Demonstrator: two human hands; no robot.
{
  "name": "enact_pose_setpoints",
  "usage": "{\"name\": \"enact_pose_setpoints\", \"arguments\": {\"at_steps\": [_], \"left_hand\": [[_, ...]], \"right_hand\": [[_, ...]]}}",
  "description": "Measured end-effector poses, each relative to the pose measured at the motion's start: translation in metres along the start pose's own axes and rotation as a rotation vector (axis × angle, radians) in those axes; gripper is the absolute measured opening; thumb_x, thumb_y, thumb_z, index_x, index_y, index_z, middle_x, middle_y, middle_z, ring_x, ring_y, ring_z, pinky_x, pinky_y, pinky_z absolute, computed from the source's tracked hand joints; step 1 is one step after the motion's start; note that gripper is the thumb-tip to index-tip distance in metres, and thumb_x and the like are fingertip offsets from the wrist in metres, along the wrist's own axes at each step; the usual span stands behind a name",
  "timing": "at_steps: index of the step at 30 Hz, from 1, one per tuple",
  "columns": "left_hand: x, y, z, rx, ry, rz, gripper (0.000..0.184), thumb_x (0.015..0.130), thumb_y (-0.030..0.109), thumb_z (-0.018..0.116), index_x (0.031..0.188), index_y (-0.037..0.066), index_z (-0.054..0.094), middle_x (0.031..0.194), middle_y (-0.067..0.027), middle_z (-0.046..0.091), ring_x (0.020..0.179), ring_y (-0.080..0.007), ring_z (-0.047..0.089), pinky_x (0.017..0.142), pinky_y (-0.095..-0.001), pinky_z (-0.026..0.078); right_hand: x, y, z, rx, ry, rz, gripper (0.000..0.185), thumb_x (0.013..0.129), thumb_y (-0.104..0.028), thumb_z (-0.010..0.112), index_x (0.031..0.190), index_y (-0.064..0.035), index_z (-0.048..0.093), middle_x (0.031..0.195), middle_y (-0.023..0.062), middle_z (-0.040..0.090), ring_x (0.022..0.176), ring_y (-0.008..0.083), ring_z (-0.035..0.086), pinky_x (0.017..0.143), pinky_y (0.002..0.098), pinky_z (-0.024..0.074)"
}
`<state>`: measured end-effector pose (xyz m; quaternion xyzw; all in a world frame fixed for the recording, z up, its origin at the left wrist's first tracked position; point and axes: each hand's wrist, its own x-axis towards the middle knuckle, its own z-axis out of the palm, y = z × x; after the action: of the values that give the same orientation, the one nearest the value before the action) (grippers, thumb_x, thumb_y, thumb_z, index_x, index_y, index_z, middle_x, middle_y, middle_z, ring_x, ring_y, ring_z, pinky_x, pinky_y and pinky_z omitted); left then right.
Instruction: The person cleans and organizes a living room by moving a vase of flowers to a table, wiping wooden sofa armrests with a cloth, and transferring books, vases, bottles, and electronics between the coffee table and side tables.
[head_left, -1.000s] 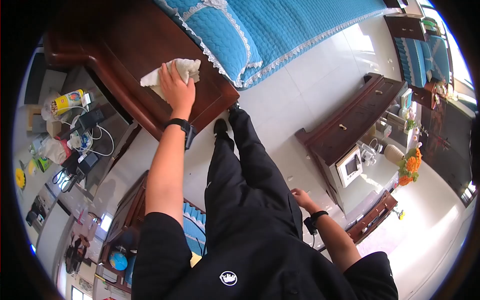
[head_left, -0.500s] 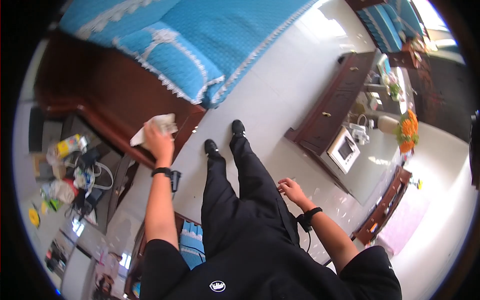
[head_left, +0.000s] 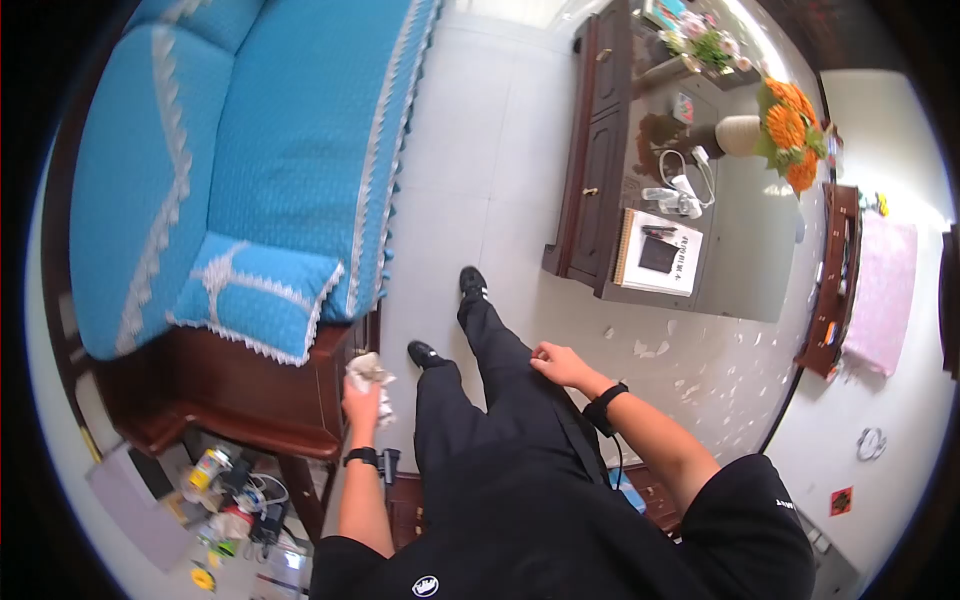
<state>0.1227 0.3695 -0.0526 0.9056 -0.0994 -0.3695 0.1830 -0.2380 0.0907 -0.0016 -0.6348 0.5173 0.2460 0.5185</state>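
Observation:
My left hand is closed around a crumpled pale cloth. It is beside the front end of the sofa's dark wooden arm, and I cannot tell whether the cloth touches the wood. On the wooden arm's near side lies a blue cushion with white lace trim, up against the blue-covered sofa seat. Nothing is in my right hand, which hangs by my thigh with its fingers loosely bent.
Right of my legs stands a dark cabinet bearing a spiral notebook, a white charger and cable, and a vase of orange flowers. Behind the sofa arm, a cluttered surface holds bags and a yellow-labelled container. Pale tiles run between the furniture.
My left hand, still gripping the cloth, has gone from the top of the wooden arm to its front end. My view has turned, and my right hand has come closer to my thigh.

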Motion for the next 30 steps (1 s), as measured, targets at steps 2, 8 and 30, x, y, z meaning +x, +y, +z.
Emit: {"name": "enact_pose_setpoints", "arguments": {"at_steps": [2,8,30], "left_hand": [[-0.009,0.091,0.031,0.008,-0.102,0.228,0.063,0.075,0.021,0.077,0.132,0.01,0.051,0.112,-0.0206,0.07,0.105,-0.0409,0.068,0.09,-0.0483,0.054],[-0.06,0.34,0.099,0.036,-0.767,0.575,0.079,0.077,0.02,0.073,0.144,0.006,0.034,0.124,-0.0237,0.063,0.115,-0.0392,0.063,0.099,-0.0435,0.05],[0.233,0.422,0.045,0.032,-0.592,0.025,0.023,0.099,0.022,0.056,0.115,0.006,0.061,0.094,-0.0076,0.072,0.073,-0.0148,0.067,0.057,-0.0303,0.05]], "right_hand": [[0.008,-0.018,-0.025,0.1,-0.101,-0.061,0.043,0.093,-0.039,0.064,0.123,-0.0092,0.062,0.107,0.014,0.071,0.102,0.0287,0.068,0.088,0.0427,0.0539],[0.006,-0.077,-0.088,1.146,-0.237,-0.041,0.06,0.096,-0.04,0.066,0.147,-0.0193,0.042,0.134,0.0036,0.058,0.12,0.0215,0.058,0.092,0.0448,0.0541],[0.134,-0.05,-0.346,0.83,0.704,0.199,0.058,0.077,-0.026,0.082,0.119,0.0042,0.055,0.11,0.0159,0.067,0.103,0.0225,0.066,0.088,0.0344,0.0527]]}}
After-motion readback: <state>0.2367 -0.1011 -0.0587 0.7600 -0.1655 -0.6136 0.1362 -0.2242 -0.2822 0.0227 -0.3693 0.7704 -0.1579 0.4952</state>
